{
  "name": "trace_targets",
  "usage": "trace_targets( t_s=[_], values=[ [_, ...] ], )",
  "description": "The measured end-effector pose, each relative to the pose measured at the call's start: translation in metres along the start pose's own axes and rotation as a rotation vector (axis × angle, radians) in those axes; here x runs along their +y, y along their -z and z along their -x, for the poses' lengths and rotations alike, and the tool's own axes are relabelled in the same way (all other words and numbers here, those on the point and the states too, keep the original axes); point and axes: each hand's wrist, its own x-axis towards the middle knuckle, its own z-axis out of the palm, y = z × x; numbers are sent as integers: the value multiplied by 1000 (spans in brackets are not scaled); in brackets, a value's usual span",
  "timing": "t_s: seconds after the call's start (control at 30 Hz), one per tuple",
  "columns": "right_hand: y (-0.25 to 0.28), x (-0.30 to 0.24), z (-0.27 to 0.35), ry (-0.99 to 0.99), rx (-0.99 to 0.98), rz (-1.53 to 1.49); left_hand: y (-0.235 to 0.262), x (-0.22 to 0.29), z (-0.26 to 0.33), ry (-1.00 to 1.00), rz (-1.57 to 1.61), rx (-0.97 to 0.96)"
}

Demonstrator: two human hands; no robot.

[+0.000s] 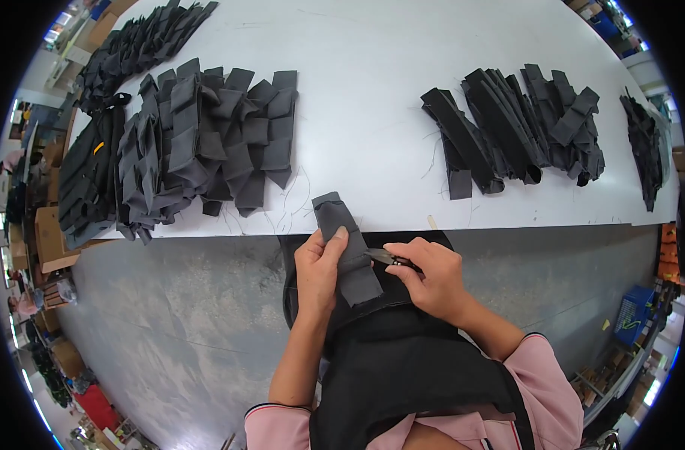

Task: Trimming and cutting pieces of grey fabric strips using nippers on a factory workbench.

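A dark grey fabric strip [351, 259] with stitched folds across it is held over my lap, its far end reaching over the table's front edge. My left hand [317, 271] grips it along the left side, thumb pressed on top. In my right hand [434, 276] is a pair of small thread snips [383, 256], fingers wrapped round the handles. The pointed metal blades touch or nearly touch the strip's right edge. Whether a thread lies between the blades is too small to tell.
On the white table [365, 90] a large heap of similar strips [230, 135] lies left, beside a black bag-like piece [91, 169]. Stacked black strips [507, 127] lie right. Loose threads trail near the front edge. A blue crate [633, 313] stands on the floor at right.
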Motion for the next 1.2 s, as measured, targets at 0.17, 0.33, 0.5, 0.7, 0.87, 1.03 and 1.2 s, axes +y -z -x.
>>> trace_targets(
  t_s=[0.17,0.33,0.5,0.7,0.87,1.03,1.2],
  values=[
    [2,-2,0,174,3,266,-2,2,0,-19,6,7],
    [0,-2,-1,258,41,285,0,1,0,15,33,-6],
    [-3,4,2,325,102,298,-3,2,0,46,43,-15],
    [0,0,1,319,69,349,-3,2,0,37,43,-14],
    [0,5,2,224,81,189,-1,3,0,51,21,-30],
    [9,2,-2,101,-14,56,-2,2,0,-11,1,-36],
    [23,-6,-13,23,-156,23,1,-2,-1,-86,-94,-31]
  ],
)
